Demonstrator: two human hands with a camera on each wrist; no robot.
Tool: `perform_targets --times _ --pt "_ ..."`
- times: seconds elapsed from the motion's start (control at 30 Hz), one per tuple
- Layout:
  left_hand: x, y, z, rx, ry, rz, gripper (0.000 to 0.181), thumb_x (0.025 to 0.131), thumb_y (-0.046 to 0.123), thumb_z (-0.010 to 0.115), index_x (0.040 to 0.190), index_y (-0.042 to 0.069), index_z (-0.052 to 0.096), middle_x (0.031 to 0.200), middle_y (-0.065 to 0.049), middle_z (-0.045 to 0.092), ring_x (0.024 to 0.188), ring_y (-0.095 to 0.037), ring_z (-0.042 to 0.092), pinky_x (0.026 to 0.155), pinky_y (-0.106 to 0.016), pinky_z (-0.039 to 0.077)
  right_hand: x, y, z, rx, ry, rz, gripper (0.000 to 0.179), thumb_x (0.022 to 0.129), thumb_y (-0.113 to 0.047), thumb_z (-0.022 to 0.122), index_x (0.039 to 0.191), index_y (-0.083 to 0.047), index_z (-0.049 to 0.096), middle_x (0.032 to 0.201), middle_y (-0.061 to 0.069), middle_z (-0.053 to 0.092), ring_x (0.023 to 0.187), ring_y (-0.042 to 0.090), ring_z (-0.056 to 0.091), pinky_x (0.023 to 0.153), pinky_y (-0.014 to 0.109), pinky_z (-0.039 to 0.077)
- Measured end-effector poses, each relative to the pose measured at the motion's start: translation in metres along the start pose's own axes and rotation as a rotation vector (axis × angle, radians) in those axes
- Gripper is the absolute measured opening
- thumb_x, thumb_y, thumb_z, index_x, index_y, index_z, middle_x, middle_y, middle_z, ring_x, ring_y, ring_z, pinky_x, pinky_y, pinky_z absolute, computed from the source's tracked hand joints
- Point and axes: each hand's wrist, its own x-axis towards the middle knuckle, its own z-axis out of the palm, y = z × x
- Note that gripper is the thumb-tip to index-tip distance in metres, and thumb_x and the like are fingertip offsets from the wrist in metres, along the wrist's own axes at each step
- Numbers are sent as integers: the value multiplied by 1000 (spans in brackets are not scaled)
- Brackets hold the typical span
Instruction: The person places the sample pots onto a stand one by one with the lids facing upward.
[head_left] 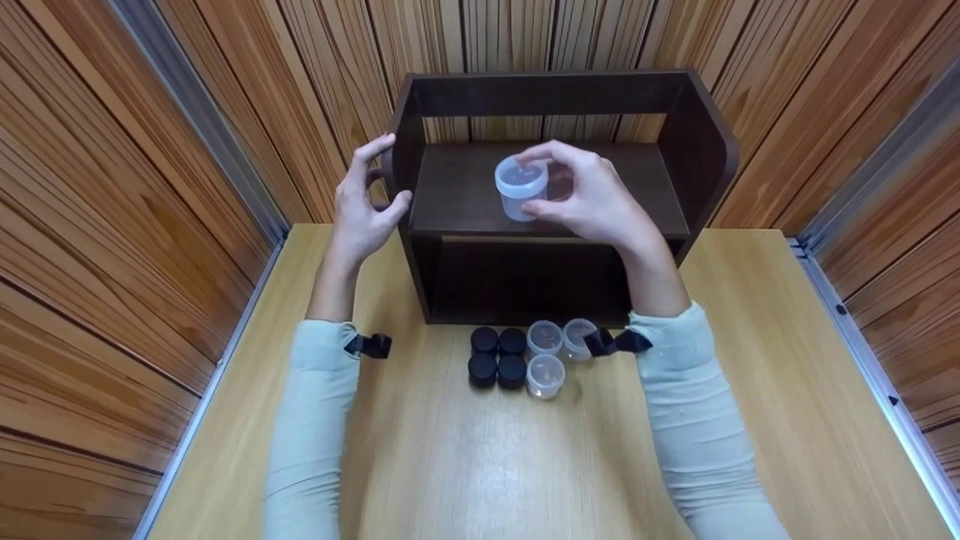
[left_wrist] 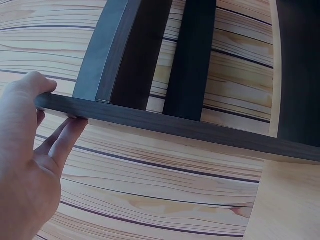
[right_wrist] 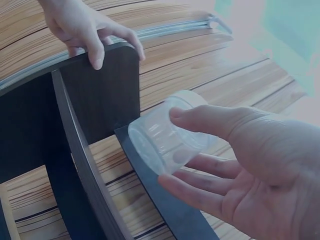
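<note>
A small translucent plastic jar point(head_left: 513, 196) with a flat lid is held over the upper board of a dark brown two-tier shelf point(head_left: 457, 191). My right hand point(head_left: 600, 193) pinches it between thumb and fingers; in the right wrist view the jar point(right_wrist: 162, 132) is tilted and looks hollow. At the shelf's left side panel point(left_wrist: 180, 129), my left hand point(head_left: 362, 214) grips the top edge, thumb on one face and fingers on the other.
In front of the shelf, several black-capped jars point(head_left: 498, 357) stand in a tight block on the wooden table point(head_left: 465, 465). Beside them are 3 translucent jars point(head_left: 545, 375). Wood-panelled walls point(head_left: 112, 187) enclose the table at the back and sides.
</note>
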Motion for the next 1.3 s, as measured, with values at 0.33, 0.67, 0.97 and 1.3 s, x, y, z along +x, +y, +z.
perform_targets --times 0.33,0.67,0.97,1.3 --pt "-2 0 0 -9 9 -14 68 96 -3 70 161 5 52 173 -17 51 141 -29 64 73 -15 63 39 -12 0 73 56 10 53 94 -2 87 144 -9 71 142 17 77 122 36 78 98 32 64" --pt "-1 1 -3 -5 9 -18 68 97 -2 70 161 7 51 173 -16 51 139 -31 67 72 -16 63 75 -21 18 91 66 44 55 94 -3 88 145 -13 71 140 13 79 119 28 80 101 33 62" --pt "-3 2 -4 -7 13 -39 67 98 -1 71 162 8 50 174 -14 50 139 -31 66 76 -16 64 101 -21 33 48 54 37 54 96 -6 87 146 -10 70 141 14 76 124 27 77 112 38 61" --pt "0 4 -1 8 10 -30 68 98 0 71 162 6 50 173 -15 52 138 -28 66 80 -16 64 113 -14 36 -10 53 87 52 98 -9 85 148 -12 69 148 12 73 129 25 74 114 36 59"
